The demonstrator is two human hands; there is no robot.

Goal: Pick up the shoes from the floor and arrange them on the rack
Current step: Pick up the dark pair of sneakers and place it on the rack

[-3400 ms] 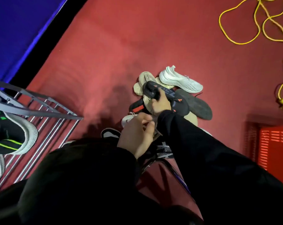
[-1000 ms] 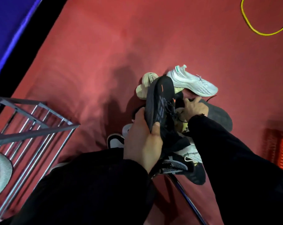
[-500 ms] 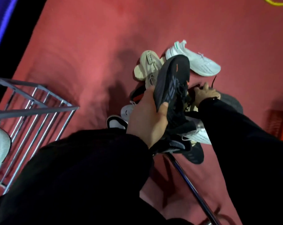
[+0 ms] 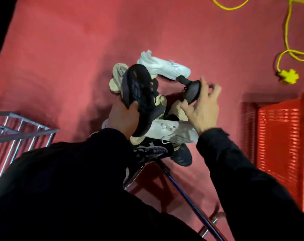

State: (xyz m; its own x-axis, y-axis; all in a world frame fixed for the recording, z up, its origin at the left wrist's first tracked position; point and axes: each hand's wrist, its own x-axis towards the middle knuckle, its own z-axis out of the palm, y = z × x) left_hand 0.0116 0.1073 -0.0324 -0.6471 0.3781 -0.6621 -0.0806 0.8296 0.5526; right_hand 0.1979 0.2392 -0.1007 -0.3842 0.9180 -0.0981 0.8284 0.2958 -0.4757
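My left hand (image 4: pixel 126 120) grips a black sneaker with orange marks (image 4: pixel 139 91), sole side towards me, lifted above a pile of shoes on the red floor. My right hand (image 4: pixel 202 105) holds a second black shoe (image 4: pixel 192 91) between thumb and fingers, raised beside the pile. Under them lie a white sneaker (image 4: pixel 165 67), beige sandals (image 4: pixel 117 77), another white shoe (image 4: pixel 168 130) and a black-and-white sneaker (image 4: pixel 153 151). The metal shoe rack (image 4: pixel 26 133) shows only its corner at the left edge.
A red slatted crate (image 4: pixel 283 146) stands at the right. A yellow cable with a plug (image 4: pixel 288 75) lies at the top right. A chrome bar (image 4: pixel 187 197) runs across the floor below the pile. My dark sleeves fill the lower frame.
My right hand has lifted the second black shoe out of the pile and moved right. My left hand keeps the first black sneaker. The view has shifted, so less of the rack shows.
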